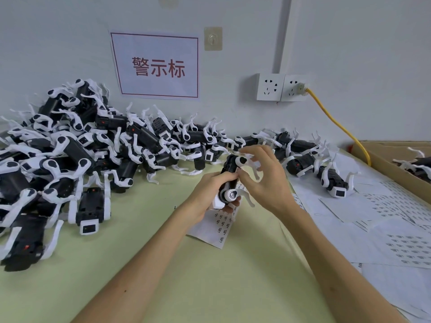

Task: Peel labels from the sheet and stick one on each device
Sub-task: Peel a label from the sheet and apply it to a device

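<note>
My left hand [211, 191] grips a black-and-white robot-dog device [229, 180] from below, holding it up over the table's middle. My right hand [263, 176] is at the device's side, thumb and forefinger pinched against its black body; a label there is too small to make out. A label sheet [218, 226] with rows of small dark labels lies on the green table just under my hands, partly hidden by them. A big heap of the same devices [70, 155] covers the table's left and back.
Several used and full label sheets [382, 220] are spread over the table's right side. A cardboard box [382, 157] holding devices stands at the far right. A yellow cable [338, 127] runs from the wall socket [282, 87] down behind the box. Green table surface [210, 276] lies near me.
</note>
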